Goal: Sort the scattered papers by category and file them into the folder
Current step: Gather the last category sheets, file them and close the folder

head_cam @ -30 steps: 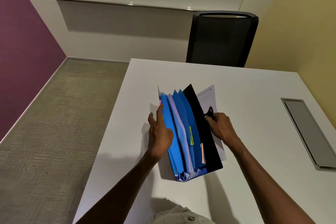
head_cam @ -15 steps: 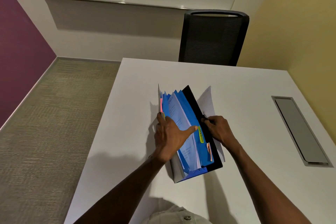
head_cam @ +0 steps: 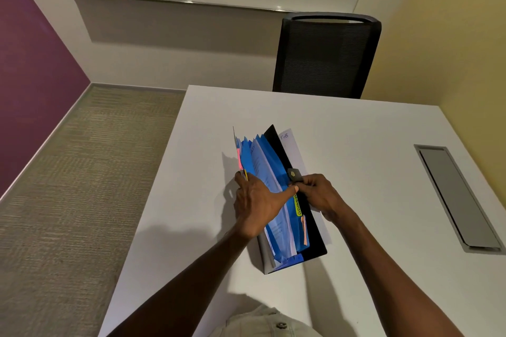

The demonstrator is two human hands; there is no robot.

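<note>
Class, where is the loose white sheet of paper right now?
In the head view, the white sheet lies on the table, right of the folder, behind its black cover.

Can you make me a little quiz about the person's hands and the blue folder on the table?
1. True or false: the folder lies closed and flat.
2. Which hand pinches the black flap's clasp? A left hand, B right hand
3. What stands behind the table?

Key: 1 false, its pockets fan open. 2 B. 3 a black chair.
</note>
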